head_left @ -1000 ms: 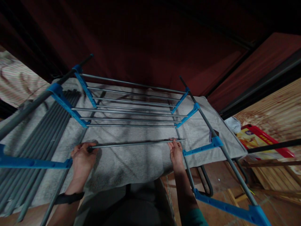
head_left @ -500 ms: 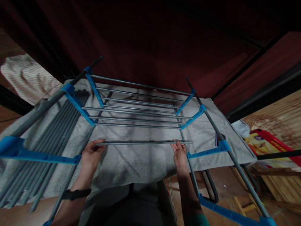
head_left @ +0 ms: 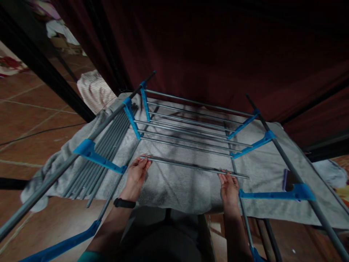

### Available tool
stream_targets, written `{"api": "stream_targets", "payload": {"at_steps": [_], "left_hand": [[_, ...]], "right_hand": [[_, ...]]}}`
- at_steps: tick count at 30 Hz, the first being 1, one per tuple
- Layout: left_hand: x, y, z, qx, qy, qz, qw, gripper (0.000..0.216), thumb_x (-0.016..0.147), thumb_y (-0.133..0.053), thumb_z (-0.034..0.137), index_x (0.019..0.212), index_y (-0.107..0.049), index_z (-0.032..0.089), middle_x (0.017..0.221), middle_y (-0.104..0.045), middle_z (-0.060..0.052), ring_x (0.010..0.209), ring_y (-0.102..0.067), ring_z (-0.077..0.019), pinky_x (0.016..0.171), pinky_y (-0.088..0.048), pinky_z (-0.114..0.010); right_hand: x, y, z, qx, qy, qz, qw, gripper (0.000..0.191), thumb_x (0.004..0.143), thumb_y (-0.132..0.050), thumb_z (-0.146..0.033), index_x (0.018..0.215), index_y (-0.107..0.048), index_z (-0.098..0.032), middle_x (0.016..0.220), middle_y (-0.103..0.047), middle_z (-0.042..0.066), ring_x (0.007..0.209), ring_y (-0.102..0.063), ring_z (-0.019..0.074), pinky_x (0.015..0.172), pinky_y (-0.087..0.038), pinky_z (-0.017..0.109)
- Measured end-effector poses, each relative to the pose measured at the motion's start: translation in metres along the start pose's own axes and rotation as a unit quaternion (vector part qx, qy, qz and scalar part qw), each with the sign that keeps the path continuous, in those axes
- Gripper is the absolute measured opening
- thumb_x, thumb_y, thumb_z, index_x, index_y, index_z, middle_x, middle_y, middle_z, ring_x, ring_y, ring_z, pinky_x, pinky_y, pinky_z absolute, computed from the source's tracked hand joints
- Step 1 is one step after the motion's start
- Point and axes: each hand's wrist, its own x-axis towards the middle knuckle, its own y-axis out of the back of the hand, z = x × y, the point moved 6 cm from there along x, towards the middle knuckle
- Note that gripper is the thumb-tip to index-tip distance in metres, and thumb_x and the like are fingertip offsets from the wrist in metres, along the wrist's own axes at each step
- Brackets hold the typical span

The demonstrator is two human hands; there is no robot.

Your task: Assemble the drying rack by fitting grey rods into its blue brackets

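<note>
A thin grey metal tube (head_left: 185, 165) lies crosswise between my hands, above a grey cloth. My left hand (head_left: 137, 171) pinches it close to its left end. Farther right, my right hand (head_left: 228, 185) has its fingers closed on the tube, whose right end sticks out past them. Around them stands a rack frame of grey poles with blue plastic brackets; the left bracket (head_left: 100, 160) and right bracket (head_left: 275, 195) nearest my hands have no tube between them. Beyond, several crossbars (head_left: 188, 126) span the farther brackets.
A bundle of loose grey tubes (head_left: 105, 153) lies on the grey cloth (head_left: 174, 193) at left. A dark flat object with a purple edge (head_left: 288, 180) rests by the right pole. Dark red curtain (head_left: 207, 54) hangs behind. Tiled floor (head_left: 35, 120) shows at left.
The view has swung left, so the rack sits farther right in the picture. The tube in my hands now slants, its left end farther away than its right. Both hands keep hold of it.
</note>
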Motion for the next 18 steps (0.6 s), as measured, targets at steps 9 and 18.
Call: {"api": "stream_targets", "payload": {"at_steps": [9, 18], "left_hand": [[-0.006, -0.003, -0.007, -0.041, 0.053, 0.002, 0.998, 0.014, 0.081, -0.072, 0.007, 0.071, -0.063, 0.014, 0.077, -0.067, -0.001, 0.069, -0.067, -0.0083, 0.073, -0.055, -0.021], [-0.014, -0.012, -0.016, -0.050, 0.088, -0.008, 0.995, 0.011, 0.080, -0.072, 0.002, 0.081, -0.068, 0.012, 0.079, -0.073, -0.004, 0.067, -0.070, -0.0102, 0.070, -0.060, -0.021]], "right_hand": [[0.001, 0.003, 0.001, -0.018, 0.010, -0.004, 1.000, 0.019, 0.073, -0.081, -0.025, 0.076, -0.062, -0.024, 0.081, -0.072, -0.003, 0.077, -0.072, 0.0133, 0.096, -0.059, 0.039], [-0.001, 0.002, 0.000, -0.019, -0.009, -0.024, 0.999, 0.022, 0.069, -0.083, -0.021, 0.085, -0.068, -0.022, 0.095, -0.076, -0.001, 0.095, -0.072, 0.0155, 0.100, -0.056, 0.037]]}}
